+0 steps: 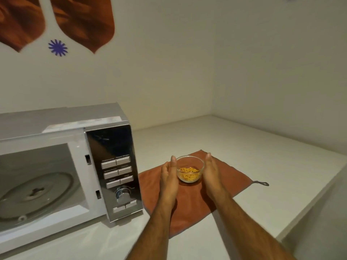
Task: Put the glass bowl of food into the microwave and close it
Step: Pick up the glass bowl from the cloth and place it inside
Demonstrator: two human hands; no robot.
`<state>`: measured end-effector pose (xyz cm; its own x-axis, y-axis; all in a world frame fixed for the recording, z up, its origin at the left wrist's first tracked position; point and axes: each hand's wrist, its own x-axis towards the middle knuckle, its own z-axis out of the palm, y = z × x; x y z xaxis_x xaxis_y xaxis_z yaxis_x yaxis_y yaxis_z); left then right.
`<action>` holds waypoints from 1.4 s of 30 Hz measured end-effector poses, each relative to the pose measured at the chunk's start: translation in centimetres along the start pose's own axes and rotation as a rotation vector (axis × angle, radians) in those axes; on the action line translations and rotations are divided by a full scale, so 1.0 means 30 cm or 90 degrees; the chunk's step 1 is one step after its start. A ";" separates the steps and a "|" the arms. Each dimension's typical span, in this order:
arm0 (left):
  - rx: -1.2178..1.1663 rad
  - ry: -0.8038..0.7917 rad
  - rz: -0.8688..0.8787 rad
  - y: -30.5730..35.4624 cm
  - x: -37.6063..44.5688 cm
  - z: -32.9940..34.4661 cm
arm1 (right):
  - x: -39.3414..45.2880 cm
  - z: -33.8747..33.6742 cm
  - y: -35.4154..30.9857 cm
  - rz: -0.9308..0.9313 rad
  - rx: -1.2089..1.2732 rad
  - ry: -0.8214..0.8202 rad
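A small glass bowl (190,168) with orange pasta pieces sits on an orange cloth (189,207) on the white counter. My left hand (169,177) is at its left side and my right hand (212,172) at its right side, palms facing in and fingers straight, close to the glass. I cannot tell whether they touch it. The silver microwave (112,166) stands to the left with its cavity open. Its glass turntable (35,194) is visible inside. The door is out of view.
The microwave's control panel with buttons and a knob (123,193) faces me between the cavity and the cloth. The counter (253,147) runs back to a wall corner, and its front edge (308,199) drops off at the right.
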<state>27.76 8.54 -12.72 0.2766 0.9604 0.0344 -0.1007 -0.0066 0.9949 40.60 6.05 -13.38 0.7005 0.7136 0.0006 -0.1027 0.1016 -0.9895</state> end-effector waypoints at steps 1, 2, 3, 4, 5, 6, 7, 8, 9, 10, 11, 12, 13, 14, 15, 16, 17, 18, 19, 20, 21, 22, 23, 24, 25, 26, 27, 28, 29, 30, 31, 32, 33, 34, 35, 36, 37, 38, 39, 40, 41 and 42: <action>-0.016 0.000 0.000 -0.007 0.013 0.017 | 0.016 0.006 0.009 0.014 0.018 -0.005; -0.029 -0.002 0.003 -0.012 0.021 0.028 | 0.023 0.014 0.015 0.025 0.030 -0.013; -0.039 -0.005 0.002 -0.019 0.030 0.040 | 0.029 0.022 0.021 0.035 0.041 -0.017; -0.048 -0.009 -0.001 -0.024 0.039 0.054 | 0.034 0.028 0.026 0.041 0.052 -0.017; -0.056 -0.011 -0.004 -0.026 0.046 0.066 | 0.039 0.034 0.031 0.045 0.063 -0.016; -0.069 -0.010 -0.011 -0.030 0.053 0.078 | 0.042 0.039 0.035 0.048 0.073 -0.017; -0.085 -0.009 -0.020 -0.032 0.056 0.086 | 0.045 0.042 0.039 0.052 0.082 -0.022; -0.100 -0.008 -0.032 -0.034 0.058 0.091 | 0.047 0.044 0.041 0.056 0.090 -0.026; -0.110 -0.006 -0.044 -0.036 0.060 0.093 | 0.048 0.045 0.043 0.061 0.098 -0.029; -0.114 -0.005 -0.053 -0.039 0.062 0.095 | 0.046 0.047 0.042 0.067 0.107 -0.030; -0.118 -0.004 -0.061 -0.042 0.062 0.095 | 0.043 0.048 0.042 0.070 0.116 -0.032; -0.120 -0.003 -0.068 -0.042 0.061 0.094 | 0.037 0.049 0.038 0.075 0.122 -0.034; -0.123 -0.003 -0.075 -0.041 0.057 0.094 | 0.032 0.051 0.037 0.080 0.128 -0.034; -0.128 -0.004 -0.082 -0.037 0.052 0.092 | 0.022 0.053 0.034 0.081 0.132 -0.032; -0.133 -0.003 -0.085 -0.033 0.044 0.090 | 0.011 0.055 0.032 0.077 0.133 -0.029; -0.135 -0.003 -0.085 -0.028 0.035 0.088 | -0.002 0.055 0.029 0.073 0.130 -0.024; -0.135 0.001 -0.084 -0.021 0.023 0.086 | -0.016 0.056 0.026 0.069 0.128 -0.021; -0.139 0.004 -0.085 -0.013 0.005 0.074 | -0.042 0.058 0.020 0.067 0.129 -0.019; -0.146 0.004 -0.088 -0.009 -0.007 0.071 | -0.057 0.057 0.016 0.068 0.135 -0.017; -0.152 0.006 -0.091 -0.004 -0.022 0.065 | -0.075 0.055 0.013 0.068 0.139 -0.015; -0.154 0.010 -0.091 0.005 -0.044 0.052 | -0.100 0.058 0.004 0.069 0.143 -0.016; -0.158 0.013 -0.090 0.008 -0.065 0.044 | -0.122 0.058 -0.002 0.072 0.145 -0.018; -0.160 0.018 -0.085 0.011 -0.090 0.032 | -0.146 0.062 -0.007 0.073 0.148 -0.021; -0.160 0.024 -0.079 0.020 -0.117 0.019 | -0.175 0.065 -0.011 0.071 0.150 -0.024; -0.162 0.030 -0.073 0.032 -0.150 0.005 | -0.207 0.068 -0.016 0.068 0.150 -0.026; -0.170 0.038 -0.070 0.044 -0.183 -0.010 | -0.242 0.071 -0.021 0.062 0.148 -0.026; -0.189 0.050 -0.069 0.055 -0.216 -0.025 | -0.274 0.073 -0.024 0.054 0.148 -0.022; -0.217 0.057 -0.072 0.062 -0.244 -0.037 | -0.305 0.072 -0.025 0.047 0.149 -0.017; -0.245 0.050 -0.084 0.069 -0.275 -0.051 | -0.338 0.073 -0.028 0.044 0.150 -0.012; -0.265 0.035 -0.097 0.079 -0.311 -0.070 | -0.380 0.074 -0.034 0.044 0.150 -0.009; -0.275 0.026 -0.104 0.087 -0.348 -0.090 | -0.419 0.077 -0.037 0.048 0.147 -0.007; -0.271 0.031 -0.095 0.090 -0.377 -0.103 | -0.451 0.079 -0.038 0.054 0.144 -0.007; -0.256 0.043 -0.078 0.093 -0.408 -0.122 | -0.490 0.082 -0.041 0.059 0.139 -0.011; -0.241 0.053 -0.060 0.098 -0.438 -0.144 | -0.531 0.087 -0.046 0.061 0.133 -0.019; -0.232 0.055 -0.045 0.105 -0.472 -0.174 | -0.576 0.095 -0.050 0.060 0.132 -0.029; -0.231 0.055 -0.034 0.108 -0.495 -0.197 | -0.610 0.101 -0.050 0.055 0.135 -0.038; -0.230 0.052 -0.030 0.114 -0.522 -0.221 | -0.647 0.110 -0.052 0.047 0.135 -0.042; -0.224 0.049 -0.030 0.121 -0.547 -0.248 | -0.685 0.120 -0.057 0.042 0.132 -0.040; -0.219 0.047 -0.035 0.128 -0.573 -0.275 | -0.723 0.133 -0.061 0.040 0.130 -0.041; -0.218 0.050 -0.035 0.134 -0.601 -0.305 | -0.764 0.148 -0.066 0.039 0.126 -0.046; -0.214 0.057 -0.035 0.141 -0.627 -0.334 | -0.799 0.165 -0.069 0.041 0.119 -0.053; -0.208 0.066 -0.038 0.148 -0.652 -0.365 | -0.837 0.186 -0.071 0.043 0.112 -0.061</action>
<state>11.44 -7.23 -10.01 0.1948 0.9796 -0.0495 -0.3923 0.1241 0.9114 19.30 -8.21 -10.46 0.6188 0.7844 -0.0437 -0.2754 0.1644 -0.9472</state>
